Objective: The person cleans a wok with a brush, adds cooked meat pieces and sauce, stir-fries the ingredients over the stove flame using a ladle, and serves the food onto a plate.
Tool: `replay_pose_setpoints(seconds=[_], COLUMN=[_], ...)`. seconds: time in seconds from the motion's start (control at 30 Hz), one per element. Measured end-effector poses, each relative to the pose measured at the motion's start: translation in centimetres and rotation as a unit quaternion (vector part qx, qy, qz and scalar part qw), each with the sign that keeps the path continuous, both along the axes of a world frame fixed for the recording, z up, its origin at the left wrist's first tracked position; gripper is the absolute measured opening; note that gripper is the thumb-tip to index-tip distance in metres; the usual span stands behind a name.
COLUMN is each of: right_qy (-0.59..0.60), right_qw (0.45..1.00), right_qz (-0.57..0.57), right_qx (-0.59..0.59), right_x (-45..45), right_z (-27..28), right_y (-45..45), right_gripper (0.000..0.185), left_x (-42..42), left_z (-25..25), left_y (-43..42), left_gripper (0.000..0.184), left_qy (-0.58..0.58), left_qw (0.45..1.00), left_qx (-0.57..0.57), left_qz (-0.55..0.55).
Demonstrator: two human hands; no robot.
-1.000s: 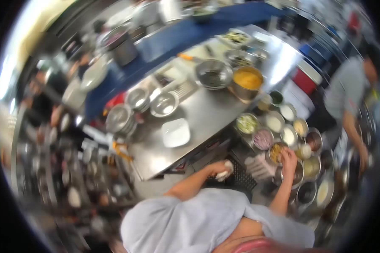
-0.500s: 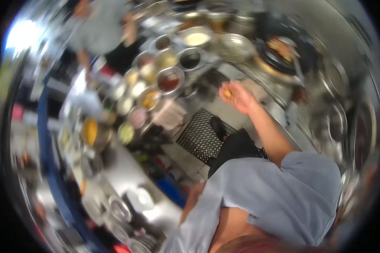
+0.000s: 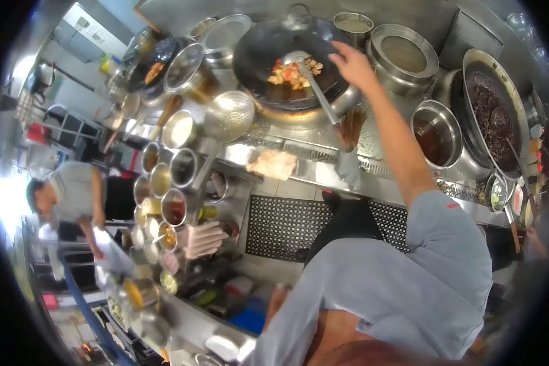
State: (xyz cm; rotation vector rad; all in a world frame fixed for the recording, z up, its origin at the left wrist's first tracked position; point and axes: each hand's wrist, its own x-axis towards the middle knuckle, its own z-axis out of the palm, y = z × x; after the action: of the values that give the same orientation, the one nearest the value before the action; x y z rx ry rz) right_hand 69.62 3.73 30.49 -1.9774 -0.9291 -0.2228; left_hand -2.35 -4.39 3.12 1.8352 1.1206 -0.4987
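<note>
My right hand (image 3: 351,63) reaches over the right rim of a large black wok (image 3: 253,58). Its fingers are apart, with nothing visible in them. Chunks of browned food with red pieces (image 3: 296,74) lie in the wok, and a long-handled ladle (image 3: 318,91) rests across them, its handle over the near rim. My left hand (image 3: 278,297) is low beside my body, near the steel counter's edge; its fingers are too hidden to make out, as is anything in them.
A perforated strainer (image 3: 229,116) lies left of the wok, near bowls of ingredients (image 3: 174,207). A folded cloth (image 3: 273,164) is on the stove's front ledge. Right are a pot of brown liquid (image 3: 436,135) and another wok (image 3: 494,110). A co-worker (image 3: 76,192) stands at left.
The view has swung from the counter to the stove. My right hand has moved from the ingredient bowls to the wok; the yellow pieces it held are no longer visible in it.
</note>
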Motion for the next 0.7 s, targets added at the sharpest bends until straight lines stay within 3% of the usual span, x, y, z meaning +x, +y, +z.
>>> replay_pose_setpoints(seconds=[0.03,0.07,0.13,0.17,0.2,0.27,0.3,0.37,0.4,0.47,0.5,0.57,0.6,0.63,0.67,0.7], right_qy=[0.106,0.066,0.024,0.01,-0.003,0.013,0.012,0.0,-0.019,0.004,-0.037,-0.02,-0.028,-0.03,-0.03,-0.031], right_qw=[0.994,0.996,0.99,0.966,0.927,0.878,0.877,0.868,0.869,0.851,0.844,0.833,0.833,0.835,0.834,0.834], right_qz=[-0.016,-0.039,-0.093,-0.144,-0.185,-0.181,-0.165,-0.209,-0.153,-0.178,-0.142,-0.062,-0.045,-0.102,-0.164,-0.161], right_qx=[0.001,-0.051,-0.101,-0.216,-0.328,-0.442,-0.451,-0.45,-0.471,-0.494,-0.516,-0.55,-0.551,-0.54,-0.526,-0.528], right_x=[2.1,5.7,13.0,15.9,18.1,21.5,23.5,27.7,28.9,32.5,36.0,35.6,33.8,30.3,28.4,29.0], right_z=[0.1,-1.7,-4.0,-4.9,-5.6,-6.6,-8.1,-11.8,-12.3,-16.4,-21.0,-20.1,-17.3,-12.6,-10.1,-10.2], right_y=[-2.0,-3.8,-8.0,-9.8,-11.3,-13.6,-14.9,-17.0,-18.2,-19.8,-21.0,-17.1,-15.0,-12.3,-10.7,-10.4], right_gripper=[0.039,0.036,0.034,0.033,0.032,0.03,0.032,0.041,0.041,0.033,0.03,0.027,0.027,0.028,0.03,0.03], left_x=[1.6,3.6,9.7,12.6,14.1,15.5,17.6,19.0,19.5,19.7,20.0,22.0,23.2,24.2,23.2,22.9], left_z=[1.2,2.4,6.9,8.2,8.0,7.7,9.1,7.7,6.5,5.1,5.1,8.9,10.9,12.1,9.1,8.3], left_y=[1.3,2.7,5.0,5.6,6.1,5.2,3.8,2.9,3.0,3.6,4.2,4.7,4.9,5.1,5.5,5.5], left_gripper=[0.036,0.036,0.035,0.035,0.035,0.033,0.033,0.036,0.039,0.047,0.052,0.055,0.056,0.058,0.059,0.059], left_qy=[0.008,0.015,-0.038,-0.089,-0.087,-0.151,-0.143,-0.064,-0.022,0.029,0.035,0.01,0.015,0.025,0.114,0.115], left_qw=[0.999,0.998,0.999,0.988,0.989,0.963,0.968,0.998,0.997,0.972,0.963,0.968,0.977,0.981,0.982,0.981], left_qx=[0.016,0.032,-0.011,-0.059,-0.06,0.139,0.136,0.019,-0.05,-0.143,-0.163,-0.137,-0.099,-0.066,-0.053,-0.055], left_qz=[-0.032,-0.06,0.012,0.109,0.099,-0.173,-0.154,-0.02,0.063,0.181,0.209,0.209,0.191,0.178,0.142,0.144])
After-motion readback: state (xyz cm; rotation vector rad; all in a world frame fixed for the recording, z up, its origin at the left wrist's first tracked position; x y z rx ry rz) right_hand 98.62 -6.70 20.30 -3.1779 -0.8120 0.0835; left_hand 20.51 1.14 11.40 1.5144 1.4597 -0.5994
